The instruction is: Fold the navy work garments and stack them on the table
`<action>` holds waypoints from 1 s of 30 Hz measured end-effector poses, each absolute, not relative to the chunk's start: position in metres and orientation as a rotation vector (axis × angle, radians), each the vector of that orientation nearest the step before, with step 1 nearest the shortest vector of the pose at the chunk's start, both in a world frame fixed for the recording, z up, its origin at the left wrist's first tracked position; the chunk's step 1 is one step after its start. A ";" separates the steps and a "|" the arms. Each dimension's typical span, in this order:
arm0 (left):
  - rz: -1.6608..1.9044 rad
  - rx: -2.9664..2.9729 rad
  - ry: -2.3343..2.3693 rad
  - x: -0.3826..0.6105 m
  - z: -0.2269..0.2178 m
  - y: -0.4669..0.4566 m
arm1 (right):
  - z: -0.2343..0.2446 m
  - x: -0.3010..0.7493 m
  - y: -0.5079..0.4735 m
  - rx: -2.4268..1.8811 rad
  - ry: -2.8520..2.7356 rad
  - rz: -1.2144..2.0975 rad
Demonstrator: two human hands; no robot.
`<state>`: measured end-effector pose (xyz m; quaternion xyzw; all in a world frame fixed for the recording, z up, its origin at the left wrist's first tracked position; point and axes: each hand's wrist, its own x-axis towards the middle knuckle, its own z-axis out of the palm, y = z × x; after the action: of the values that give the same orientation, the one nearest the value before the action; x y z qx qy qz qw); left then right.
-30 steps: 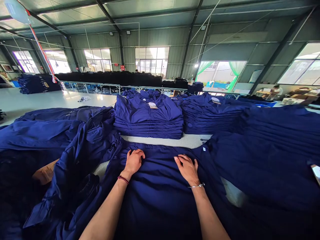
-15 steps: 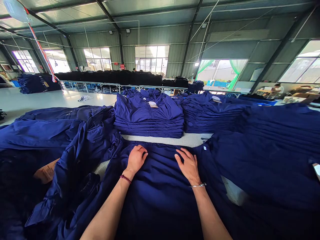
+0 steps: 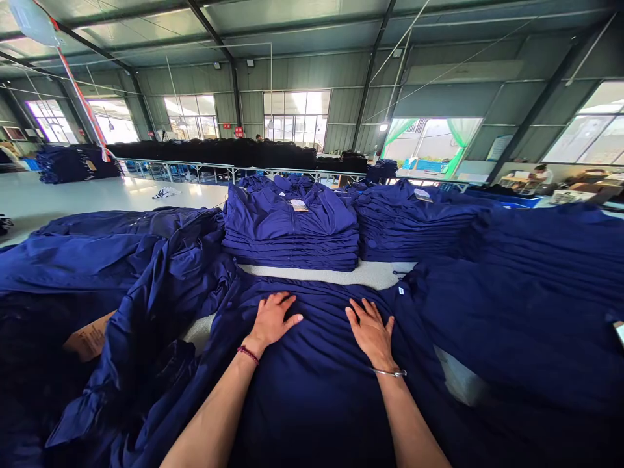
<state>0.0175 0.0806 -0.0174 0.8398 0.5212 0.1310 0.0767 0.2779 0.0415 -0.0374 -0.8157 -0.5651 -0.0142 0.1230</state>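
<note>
One navy garment (image 3: pixel 312 396) lay unfolded on the table (image 3: pixel 363 275)
Your left hand (image 3: pixel 270 318) and right hand (image 3: pixel 371 333) pressed on it, fingers spread, pinching nothing; folded stacks (image 3: pixel 290 227) stood finished beyond it at the table's far side, this garment not yet folded.

From where I'm watching, the jacket (image 3: pixel 312 364) under the hands is a deep, plain navy, and the folded stack (image 3: pixel 290 224) beyond it matches (a touch brighter where the light lands). A dark red bracelet (image 3: pixel 248 355) sits on the left wrist (image 3: pixel 254 346), and a silver bangle (image 3: pixel 389 372) on the right wrist (image 3: pixel 385 364). The wall (image 3: pixel 302 71) is grey-green, the curtain (image 3: pixel 458 133) bright green, the streamer (image 3: pixel 80 94) red and white.
</note>
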 end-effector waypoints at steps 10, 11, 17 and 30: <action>0.483 2.156 2.050 0.008 -0.021 0.086 | -0.043 0.284 0.043 -2.302 -1.585 -0.071; 0.485 2.171 2.046 0.008 -0.022 0.086 | -0.043 0.285 0.044 -2.289 -1.582 -0.078; 0.366 2.239 2.000 0.007 -0.031 0.088 | -0.042 0.286 0.043 -2.391 -1.601 -0.046; 0.204 2.243 1.885 0.004 -0.028 0.090 | -0.045 0.297 0.049 -2.432 -1.485 -0.117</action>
<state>0.0039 0.0904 -0.0279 0.7598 0.6383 0.0692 0.1022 0.2973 0.0487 -0.0447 -0.8438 -0.5152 -0.0406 0.1444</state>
